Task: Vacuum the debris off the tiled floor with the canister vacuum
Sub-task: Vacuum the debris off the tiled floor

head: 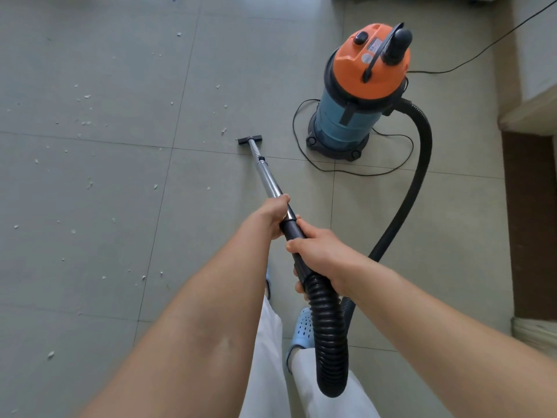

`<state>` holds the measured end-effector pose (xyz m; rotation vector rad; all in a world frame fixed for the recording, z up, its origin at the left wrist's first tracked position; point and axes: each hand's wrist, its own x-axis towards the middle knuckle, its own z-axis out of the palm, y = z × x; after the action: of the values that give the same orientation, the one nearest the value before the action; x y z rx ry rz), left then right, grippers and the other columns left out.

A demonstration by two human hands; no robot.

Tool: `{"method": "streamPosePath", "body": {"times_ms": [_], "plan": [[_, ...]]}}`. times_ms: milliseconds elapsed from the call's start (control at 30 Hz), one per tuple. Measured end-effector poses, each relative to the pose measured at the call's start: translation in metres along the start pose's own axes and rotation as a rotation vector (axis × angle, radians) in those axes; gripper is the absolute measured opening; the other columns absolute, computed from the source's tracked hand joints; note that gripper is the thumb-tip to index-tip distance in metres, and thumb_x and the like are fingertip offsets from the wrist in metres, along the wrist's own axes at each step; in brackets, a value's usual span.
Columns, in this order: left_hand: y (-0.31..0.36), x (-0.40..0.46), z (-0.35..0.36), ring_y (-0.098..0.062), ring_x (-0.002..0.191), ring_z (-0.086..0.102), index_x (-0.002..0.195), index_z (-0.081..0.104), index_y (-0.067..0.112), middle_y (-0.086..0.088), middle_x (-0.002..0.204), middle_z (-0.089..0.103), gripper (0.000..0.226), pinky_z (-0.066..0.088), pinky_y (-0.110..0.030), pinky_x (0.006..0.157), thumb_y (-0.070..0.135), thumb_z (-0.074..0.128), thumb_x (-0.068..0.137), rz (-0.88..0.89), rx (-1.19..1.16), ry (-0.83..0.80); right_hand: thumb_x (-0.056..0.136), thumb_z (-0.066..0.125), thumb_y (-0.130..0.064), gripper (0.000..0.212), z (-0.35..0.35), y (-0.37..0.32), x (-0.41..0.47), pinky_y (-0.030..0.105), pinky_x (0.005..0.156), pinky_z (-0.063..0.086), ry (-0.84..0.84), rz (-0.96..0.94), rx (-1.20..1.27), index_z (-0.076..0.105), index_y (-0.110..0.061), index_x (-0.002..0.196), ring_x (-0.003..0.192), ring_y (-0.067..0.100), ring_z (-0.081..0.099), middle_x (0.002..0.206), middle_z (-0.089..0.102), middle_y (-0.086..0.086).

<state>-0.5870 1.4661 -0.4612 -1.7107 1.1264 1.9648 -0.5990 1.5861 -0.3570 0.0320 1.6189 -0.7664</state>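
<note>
Fingers of the left hand (275, 217) curl around the metal wand (269, 182) at its upper end; fingers of the right hand (319, 253) wrap the black handle tube (294, 232) just behind, above the ribbed hose (330, 327). Both hands grip firmly, close together. Wand slopes down and forward to a small black floor nozzle (249, 140) resting on the grey tiled floor (120, 70). Canister vacuum (355, 95), blue drum with orange lid, stands upright just right of the nozzle, its thin power cord (355, 173) looped around its base. Pale debris flecks (87, 122) lie scattered across the tiles left of the nozzle; one fleck (223, 130) lies just beside it.
</note>
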Motion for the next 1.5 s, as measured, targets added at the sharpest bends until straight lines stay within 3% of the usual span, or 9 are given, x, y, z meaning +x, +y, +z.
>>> {"method": "streamPosePath", "body": {"times_ms": [100, 267, 500, 667, 833, 933, 1200, 1367, 1500], "plan": [[-0.020, -0.006, 0.007, -0.019, 0.069, 0.058, 0.143, 0.035, 0.003, -0.013, 0.081, 0.057, 0.047, 0.051, -0.034, 0.069, 0.031, 0.042, 0.106, -0.007, -0.027, -0.008, 0.100, 0.050, -0.015, 0.063, -0.002, 0.016, -0.011, 0.026, 0.042, 0.049, 0.005, 0.005, -0.025, 0.027, -0.046, 0.150, 0.065, 0.024, 0.056, 0.085, 0.053, 0.008], [-0.054, -0.014, 0.021, -0.017, 0.064, 0.057, 0.138, 0.040, -0.001, -0.010, 0.079, 0.054, 0.044, 0.049, -0.030, 0.056, 0.030, 0.042, 0.105, -0.015, -0.122, -0.021, 0.098, 0.049, -0.013, 0.068, -0.008, 0.043, -0.028, 0.035, 0.051, 0.057, -0.014, 0.021, -0.118, 0.024, -0.048, 0.150, 0.067, 0.028, 0.056, 0.088, 0.053, 0.012], [-0.079, -0.010, 0.024, -0.018, 0.060, 0.057, 0.123, 0.045, 0.004, -0.010, 0.074, 0.055, 0.034, 0.048, -0.030, 0.055, 0.032, 0.045, 0.104, -0.020, -0.261, 0.013, 0.096, 0.048, -0.017, 0.069, -0.010, 0.054, -0.028, 0.034, 0.052, 0.058, -0.020, 0.008, -0.340, 0.020, -0.045, 0.153, 0.062, 0.024, 0.057, 0.088, 0.053, 0.007], [-0.069, 0.012, 0.005, -0.018, 0.061, 0.059, 0.137, 0.043, 0.001, -0.009, 0.079, 0.055, 0.050, 0.049, -0.030, 0.057, 0.038, 0.043, 0.104, 0.000, -0.225, 0.082, 0.089, 0.045, -0.023, 0.067, 0.006, 0.045, -0.006, 0.048, 0.083, 0.058, 0.048, -0.064, -0.563, 0.024, -0.048, 0.148, 0.089, 0.030, 0.064, 0.087, 0.053, -0.005], [-0.059, 0.029, -0.010, -0.024, 0.060, 0.056, 0.139, 0.040, -0.001, -0.014, 0.076, 0.057, 0.055, 0.052, -0.035, 0.070, 0.040, 0.042, 0.103, -0.038, -0.204, 0.055, 0.091, 0.041, -0.022, 0.064, 0.021, 0.040, 0.006, 0.041, 0.086, 0.052, 0.115, -0.125, -0.722, 0.023, -0.045, 0.148, 0.095, 0.030, 0.061, 0.099, 0.061, 0.000], [-0.052, 0.035, -0.012, -0.027, 0.059, 0.055, 0.140, 0.037, 0.001, -0.017, 0.074, 0.056, 0.055, 0.050, -0.035, 0.066, 0.041, 0.042, 0.103, -0.054, -0.206, 0.036, 0.094, 0.041, -0.023, 0.066, 0.024, 0.036, 0.013, 0.038, 0.085, 0.050, 0.142, -0.132, -0.771, 0.016, -0.044, 0.151, 0.097, 0.032, 0.058, 0.111, 0.063, 0.005], [-0.015, 0.049, -0.024, -0.026, 0.062, 0.057, 0.139, 0.035, 0.003, -0.017, 0.079, 0.057, 0.053, 0.051, -0.035, 0.061, 0.041, 0.041, 0.103, -0.047, -0.174, 0.032, 0.094, 0.040, -0.022, 0.069, 0.025, 0.002, 0.037, 0.038, 0.083, 0.050, 0.159, -0.117, -0.785, 0.011, -0.045, 0.152, 0.089, 0.030, 0.054, 0.109, 0.064, 0.005], [0.016, 0.060, -0.041, -0.024, 0.062, 0.056, 0.140, 0.035, 0.005, -0.015, 0.080, 0.056, 0.051, 0.050, -0.035, 0.065, 0.040, 0.041, 0.103, -0.032, -0.186, 0.049, 0.092, 0.042, -0.024, 0.068, 0.033, -0.030, 0.059, 0.042, 0.086, 0.054, 0.152, -0.122, -0.742, 0.014, -0.043, 0.151, 0.093, 0.032, 0.063, 0.111, 0.064, 0.005], [0.040, 0.068, -0.058, -0.016, 0.061, 0.059, 0.139, 0.039, 0.001, -0.011, 0.088, 0.055, 0.051, 0.049, -0.029, 0.052, 0.037, 0.043, 0.104, -0.007, -0.152, 0.058, 0.090, 0.044, -0.029, 0.064, 0.043, -0.052, 0.079, 0.043, 0.084, 0.056, 0.152, -0.072, -0.613, 0.020, -0.038, 0.149, 0.088, 0.030, 0.064, 0.103, 0.061, 0.002]]}}
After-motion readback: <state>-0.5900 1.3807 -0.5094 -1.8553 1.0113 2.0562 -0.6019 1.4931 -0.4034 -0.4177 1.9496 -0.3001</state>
